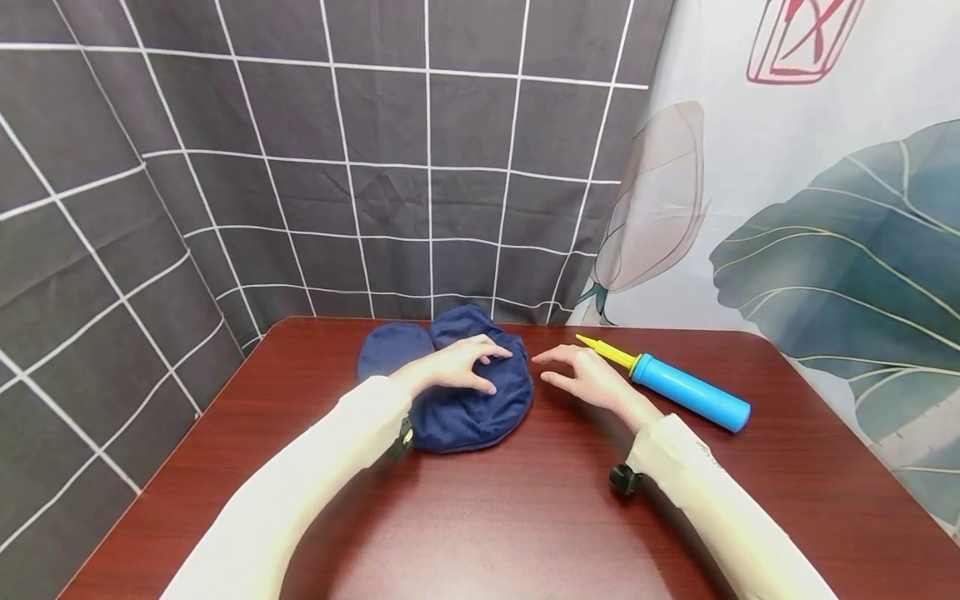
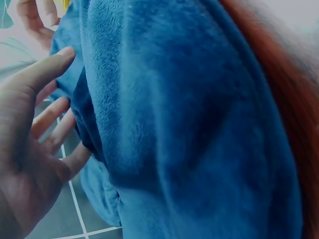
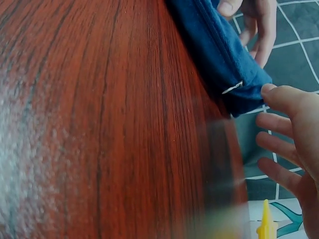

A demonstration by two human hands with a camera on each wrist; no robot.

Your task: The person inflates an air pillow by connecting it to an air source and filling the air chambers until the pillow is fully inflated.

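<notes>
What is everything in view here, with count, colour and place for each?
Dark blue plush fabric piece with rounded lobes: 1, dark blue, far middle of the table
Small zip pull: 1, silvery, on the plush piece's edge
Cylindrical hand pump with tapered yellow nozzle: 1, blue and yellow, right side of the table
Wood-grain table: 1, red-brown, under everything
Grid-patterned cloth: dark grey, white lines, behind and left
Leaf-printed cloth: white with blue-green, behind right
Small wrist-worn devices: 2, black, one per wrist
Long sleeves: 2, off-white, on both arms
Hands: 2, bare; left hand over the plush piece, right hand between it and the pump
</notes>
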